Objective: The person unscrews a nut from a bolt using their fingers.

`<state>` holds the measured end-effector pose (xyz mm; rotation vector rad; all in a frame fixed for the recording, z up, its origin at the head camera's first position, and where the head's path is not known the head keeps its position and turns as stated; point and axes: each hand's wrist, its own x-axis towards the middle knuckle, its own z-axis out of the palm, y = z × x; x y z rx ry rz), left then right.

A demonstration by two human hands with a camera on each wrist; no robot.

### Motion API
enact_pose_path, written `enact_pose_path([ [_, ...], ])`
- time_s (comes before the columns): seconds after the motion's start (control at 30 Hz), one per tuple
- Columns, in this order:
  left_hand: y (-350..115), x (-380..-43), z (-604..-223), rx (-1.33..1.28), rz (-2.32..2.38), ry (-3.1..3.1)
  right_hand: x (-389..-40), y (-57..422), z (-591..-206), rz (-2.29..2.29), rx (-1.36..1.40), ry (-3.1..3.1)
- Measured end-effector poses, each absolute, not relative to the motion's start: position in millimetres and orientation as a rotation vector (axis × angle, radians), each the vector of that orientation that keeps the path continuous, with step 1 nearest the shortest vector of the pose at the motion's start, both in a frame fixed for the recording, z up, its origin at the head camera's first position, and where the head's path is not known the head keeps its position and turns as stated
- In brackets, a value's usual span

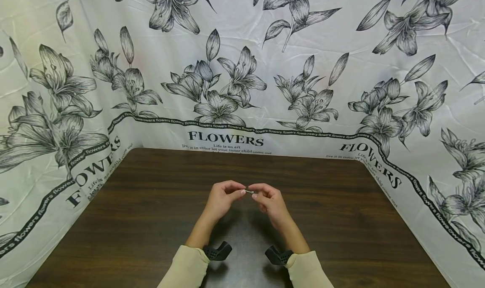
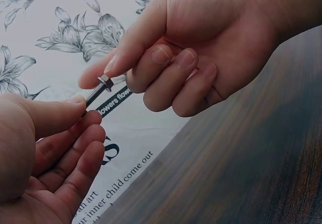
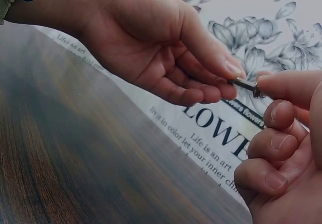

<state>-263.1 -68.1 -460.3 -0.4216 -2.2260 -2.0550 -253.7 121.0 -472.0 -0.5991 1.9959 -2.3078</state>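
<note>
A small silver bolt (image 1: 249, 191) with a flanged hex head is held in the air between the two hands over the table. My left hand (image 1: 221, 199) pinches the far end of its threaded shank between thumb and fingertips. At the head end, my right hand (image 1: 273, 201) has thumb and index finger on the bolt. In the left wrist view the bolt (image 2: 98, 92) slants up to the right, its head against the right thumb tip. The right hand's other fingers curl toward the palm. From the right wrist view, the bolt (image 3: 245, 84) shows its shank between both thumbs.
A dark wood-grain table (image 1: 159, 220) lies beneath the hands. White cloth (image 1: 235, 10) printed with black flowers and lettering hangs behind it and along both sides. Black wrist-worn devices (image 1: 217, 252) sit at both wrists, beside cream sleeves (image 1: 187, 267).
</note>
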Motion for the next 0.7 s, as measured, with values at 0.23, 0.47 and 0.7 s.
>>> enact_pose_path([
  [0.23, -67.7, -263.5, -460.4, -0.418, -2.082, -2.217, -247.2, 118.8, -457.7, -2.225, -0.492, 2.076],
  [0.47, -67.1, -263.4, -460.7, -0.423, -2.106, -2.190, -238.5, 116.0, -441.4, -2.125, -0.362, 2.093],
  [0.7, -67.0, -263.6, -461.5, -0.434, -2.102, -2.182, -251.8, 118.7, -465.2, -2.178, -0.336, 2.023],
])
